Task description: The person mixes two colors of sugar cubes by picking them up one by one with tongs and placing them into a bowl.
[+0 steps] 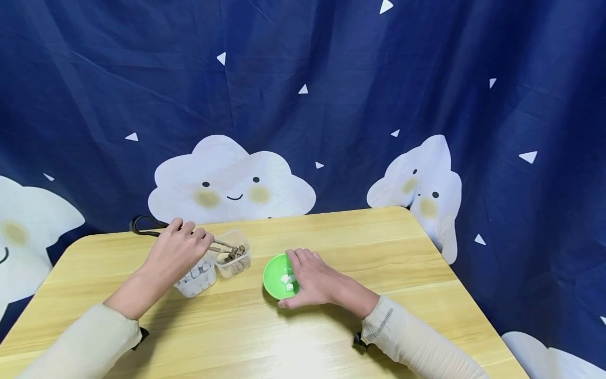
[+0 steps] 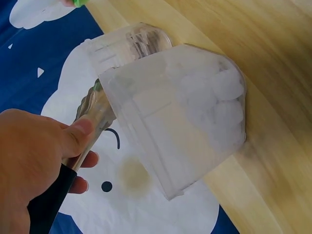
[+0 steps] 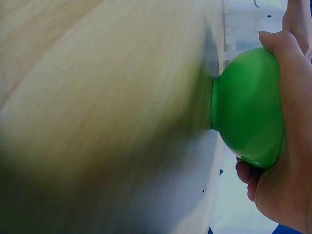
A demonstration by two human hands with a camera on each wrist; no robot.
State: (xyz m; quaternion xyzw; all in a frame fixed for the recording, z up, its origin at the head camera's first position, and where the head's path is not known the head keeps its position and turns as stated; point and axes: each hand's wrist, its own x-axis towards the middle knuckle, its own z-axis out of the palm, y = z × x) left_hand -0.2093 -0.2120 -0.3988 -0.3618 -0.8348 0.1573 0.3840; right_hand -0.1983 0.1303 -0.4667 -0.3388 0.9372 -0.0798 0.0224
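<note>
My left hand (image 1: 177,250) grips metal tongs (image 2: 49,197) with black handles, fingers and thumb around the shaft. The tips of the tongs reach into a clear plastic container (image 1: 242,263) of brown chunks (image 1: 233,255). Right beside it, under the left hand, stands a second clear container (image 2: 161,126) of white cubes (image 1: 195,272). To the right of both, my right hand (image 1: 317,279) holds a green bowl (image 3: 248,107), thumb on the near side and fingers over the far rim. Several white cubes (image 1: 288,280) lie inside the bowl.
Everything stands on a light wood-grain table (image 1: 379,252), the containers toward its far left side. Behind the table hangs a dark blue curtain (image 1: 341,121) printed with smiling white clouds and small triangles.
</note>
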